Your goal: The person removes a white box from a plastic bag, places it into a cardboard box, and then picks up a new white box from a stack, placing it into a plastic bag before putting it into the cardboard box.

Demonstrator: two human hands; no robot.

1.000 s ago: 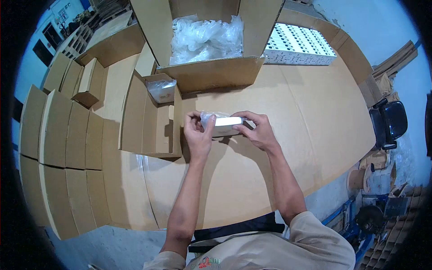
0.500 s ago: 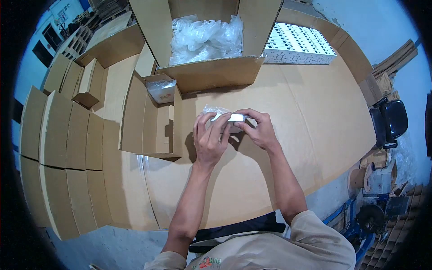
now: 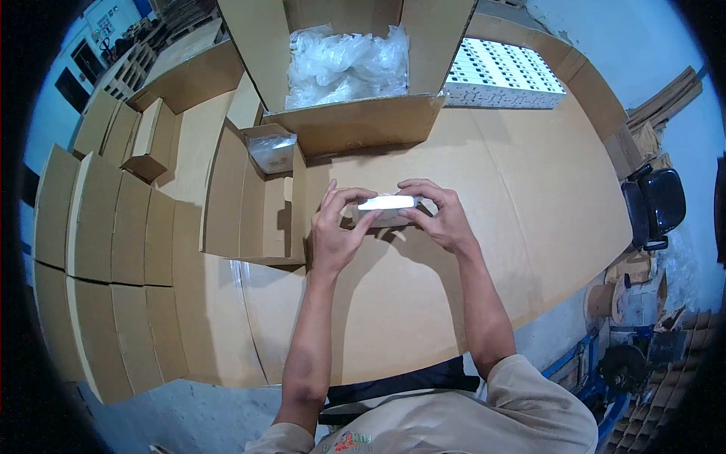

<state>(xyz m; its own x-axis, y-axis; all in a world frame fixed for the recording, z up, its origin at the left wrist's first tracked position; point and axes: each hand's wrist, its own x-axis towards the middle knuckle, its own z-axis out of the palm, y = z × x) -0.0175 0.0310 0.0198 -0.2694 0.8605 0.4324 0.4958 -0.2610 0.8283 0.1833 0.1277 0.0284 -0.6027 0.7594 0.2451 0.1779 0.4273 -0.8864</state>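
Note:
A small white box is held level above the cardboard-covered table between my two hands. My left hand pinches its left end, with the thumb on the near side and fingers on top. At its right end, my right hand grips it in a similar way. Clear plastic seems to show around and below the box, though my fingers hide part of it. To the left of my hands stands an open carton, with a plastic-wrapped white item in its far end.
A large open carton full of clear plastic bags stands ahead. Behind it at right sits a block of white boxes. Closed brown cartons are stacked on the left. A black chair is beyond the table's right edge.
My left hand has shifted left and its fingers have moved off the box's middle to its left end. The box's white face shows more now. My right hand has barely moved.

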